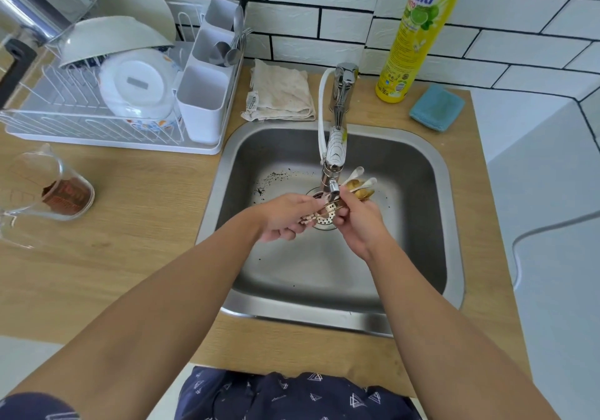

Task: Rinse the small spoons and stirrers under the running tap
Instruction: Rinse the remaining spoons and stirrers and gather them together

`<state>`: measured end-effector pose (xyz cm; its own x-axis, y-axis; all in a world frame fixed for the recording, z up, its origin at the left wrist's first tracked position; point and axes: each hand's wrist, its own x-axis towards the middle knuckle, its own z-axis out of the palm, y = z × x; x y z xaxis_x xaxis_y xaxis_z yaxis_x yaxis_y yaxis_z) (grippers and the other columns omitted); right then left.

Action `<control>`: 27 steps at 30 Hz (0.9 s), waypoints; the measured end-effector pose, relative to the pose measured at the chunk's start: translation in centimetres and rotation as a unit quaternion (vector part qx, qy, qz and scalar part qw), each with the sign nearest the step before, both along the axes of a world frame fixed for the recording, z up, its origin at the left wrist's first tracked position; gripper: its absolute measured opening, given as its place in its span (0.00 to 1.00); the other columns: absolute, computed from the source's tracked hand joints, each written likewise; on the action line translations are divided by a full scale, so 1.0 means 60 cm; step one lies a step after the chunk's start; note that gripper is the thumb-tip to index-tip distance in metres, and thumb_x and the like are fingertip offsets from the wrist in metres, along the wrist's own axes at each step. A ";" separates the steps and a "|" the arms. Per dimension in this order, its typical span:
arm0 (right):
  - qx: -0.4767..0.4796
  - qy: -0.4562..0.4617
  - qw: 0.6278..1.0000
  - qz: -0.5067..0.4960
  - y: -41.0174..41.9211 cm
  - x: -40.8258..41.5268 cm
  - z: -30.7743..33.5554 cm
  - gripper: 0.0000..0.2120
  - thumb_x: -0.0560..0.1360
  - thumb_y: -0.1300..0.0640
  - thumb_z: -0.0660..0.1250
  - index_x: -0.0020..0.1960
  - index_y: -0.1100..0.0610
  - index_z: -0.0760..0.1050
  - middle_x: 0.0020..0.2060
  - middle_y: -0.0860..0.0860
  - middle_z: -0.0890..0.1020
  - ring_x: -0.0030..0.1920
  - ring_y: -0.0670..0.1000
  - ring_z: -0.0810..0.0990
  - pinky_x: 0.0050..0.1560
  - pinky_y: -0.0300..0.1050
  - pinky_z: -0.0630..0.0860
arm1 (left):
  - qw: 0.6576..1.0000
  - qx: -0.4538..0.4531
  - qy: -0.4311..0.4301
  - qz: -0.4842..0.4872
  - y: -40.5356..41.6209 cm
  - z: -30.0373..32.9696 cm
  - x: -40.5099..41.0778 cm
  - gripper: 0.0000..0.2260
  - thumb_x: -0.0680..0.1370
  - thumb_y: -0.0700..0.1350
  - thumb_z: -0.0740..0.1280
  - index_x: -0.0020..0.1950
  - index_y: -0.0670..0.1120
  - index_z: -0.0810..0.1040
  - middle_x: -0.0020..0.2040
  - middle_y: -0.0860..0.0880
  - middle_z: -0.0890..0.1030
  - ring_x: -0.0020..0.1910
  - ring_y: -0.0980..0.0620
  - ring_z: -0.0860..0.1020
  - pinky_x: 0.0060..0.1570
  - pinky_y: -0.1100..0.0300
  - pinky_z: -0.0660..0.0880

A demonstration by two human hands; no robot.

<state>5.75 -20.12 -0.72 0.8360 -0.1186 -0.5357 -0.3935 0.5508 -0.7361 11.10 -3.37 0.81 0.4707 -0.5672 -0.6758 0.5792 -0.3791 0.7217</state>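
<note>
Both hands meet over the drain of the steel sink [406, 166], right under the tap [336, 146]; the right hand [357, 221] is closed around a bundle of small spoons and stirrers [358, 185], their gold and white bowls fanning out past the tap's spout; the left hand [285, 216] pinches the thin handle ends of the same bundle just above the drain strainer [326, 216]; I can't make out the water stream itself. Dark specks dot the basin left of the drain; a folded cloth [281, 91] lies behind the sink, a yellow bottle of dish soap [412, 39] and a blue sponge [436, 107] to the right; a dish rack [97, 117] stands on the left counter.
</note>
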 end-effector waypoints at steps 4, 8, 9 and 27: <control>0.007 -0.010 1.000 -0.002 -0.009 0.002 0.003 0.21 0.82 0.58 0.67 0.32 0.52 0.85 0.26 0.44 0.76 0.27 0.44 0.63 0.30 0.37 0.63 | 1.000 -0.014 -0.020 -0.015 -0.015 0.002 0.007 0.10 0.81 0.53 0.65 0.49 0.46 0.76 0.32 0.51 0.70 0.26 0.56 0.60 0.24 0.64 0.55; -0.011 -0.024 0.999 -0.020 -0.021 0.007 0.007 0.11 0.82 0.60 0.68 0.42 0.55 0.82 0.31 0.44 0.82 0.28 0.42 0.68 0.29 0.33 0.69 | 0.997 -0.053 0.042 0.032 -0.017 0.003 0.000 0.12 0.82 0.54 0.63 0.53 0.46 0.79 0.43 0.50 0.82 0.38 0.54 0.80 0.34 0.63 0.74; -0.015 -0.031 0.999 -0.021 -0.023 0.008 0.007 0.07 0.82 0.60 0.68 0.45 0.56 0.80 0.33 0.44 0.82 0.29 0.42 0.69 0.30 0.33 0.70 | 0.992 -0.059 0.096 0.052 -0.013 0.000 -0.002 0.18 0.82 0.58 0.60 0.55 0.45 0.79 0.49 0.47 0.84 0.45 0.50 0.84 0.36 0.61 0.78; 0.037 0.050 0.997 -0.044 -0.011 0.001 -0.003 0.10 0.78 0.63 0.70 0.39 0.59 0.84 0.29 0.49 0.79 0.28 0.42 0.75 0.29 0.34 0.73 | 0.948 0.109 -0.295 0.055 0.000 -0.004 -0.027 0.05 0.80 0.46 0.67 0.52 0.46 0.81 0.41 0.46 0.80 0.35 0.50 0.73 0.35 0.58 0.68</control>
